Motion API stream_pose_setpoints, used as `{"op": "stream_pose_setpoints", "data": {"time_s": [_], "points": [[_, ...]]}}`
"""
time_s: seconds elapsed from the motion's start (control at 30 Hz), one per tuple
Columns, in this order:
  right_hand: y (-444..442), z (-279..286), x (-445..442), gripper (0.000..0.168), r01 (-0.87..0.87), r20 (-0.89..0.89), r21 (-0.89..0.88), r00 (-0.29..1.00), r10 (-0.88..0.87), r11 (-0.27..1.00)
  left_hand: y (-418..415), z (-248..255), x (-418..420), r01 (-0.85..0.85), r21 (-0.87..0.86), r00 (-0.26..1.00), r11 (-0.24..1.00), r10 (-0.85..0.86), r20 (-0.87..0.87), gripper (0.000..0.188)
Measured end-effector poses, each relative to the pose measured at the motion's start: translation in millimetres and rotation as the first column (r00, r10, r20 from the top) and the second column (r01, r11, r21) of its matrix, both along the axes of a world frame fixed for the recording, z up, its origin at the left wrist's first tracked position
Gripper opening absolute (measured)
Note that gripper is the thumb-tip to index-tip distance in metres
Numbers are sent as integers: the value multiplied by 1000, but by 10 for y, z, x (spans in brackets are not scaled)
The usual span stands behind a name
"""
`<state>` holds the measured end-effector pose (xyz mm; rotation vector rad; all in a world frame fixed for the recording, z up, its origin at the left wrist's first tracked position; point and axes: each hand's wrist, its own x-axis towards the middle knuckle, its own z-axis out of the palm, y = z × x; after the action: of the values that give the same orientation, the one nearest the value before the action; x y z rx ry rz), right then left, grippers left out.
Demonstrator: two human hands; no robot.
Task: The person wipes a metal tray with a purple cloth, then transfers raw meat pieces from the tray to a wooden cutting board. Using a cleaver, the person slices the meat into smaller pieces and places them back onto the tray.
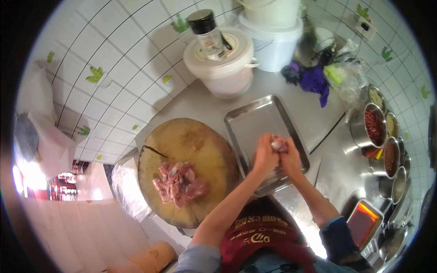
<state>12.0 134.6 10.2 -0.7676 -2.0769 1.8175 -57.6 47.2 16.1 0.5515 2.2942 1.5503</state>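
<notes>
Over a rectangular stainless steel tray [252,119], my left hand [265,155] and my right hand [290,158] are pressed together around pieces of raw meat [279,144]. Pink meat shows between the fingers at the top of the grip; the rest is hidden by my palms. The part of the tray beyond my hands shows bare metal. To the left, a heap of raw meat pieces [181,184], pink with greyish parts, lies on a round wooden chopping block [191,140]. A dark crack runs in from the block's left edge.
A lidded white bucket [218,75] carries a black-capped jar [208,37]; stacked buckets [273,44] stand beside it. Purple cloth [312,80] and plastic bags [348,78] lie further right. Steel pots of dried red chillies [374,124] and other seasonings line the right wall, above a container of reddish liquid [363,221].
</notes>
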Motion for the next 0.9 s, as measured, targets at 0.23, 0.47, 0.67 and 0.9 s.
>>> {"op": "stream_pose_setpoints", "data": {"time_s": [0.23,0.47,0.67,0.9], "points": [[-4,160,136,15,61,-114,-80,991,-70,995,16,199,181,-84,151,994,985,72,84,28],[-771,1165,-218,21,-182,-119,-113,978,169,977,-746,677,-91,-85,298,994,951,60,93,31],[-1786,1068,-901,42,-446,-345,161,811,473,881,-2153,1378,-643,-207,50,978,977,208,-10,40],[-1955,777,-915,55,-565,-51,531,723,689,632,-2912,1156,-1002,123,-598,959,792,-250,-135,78]]}}
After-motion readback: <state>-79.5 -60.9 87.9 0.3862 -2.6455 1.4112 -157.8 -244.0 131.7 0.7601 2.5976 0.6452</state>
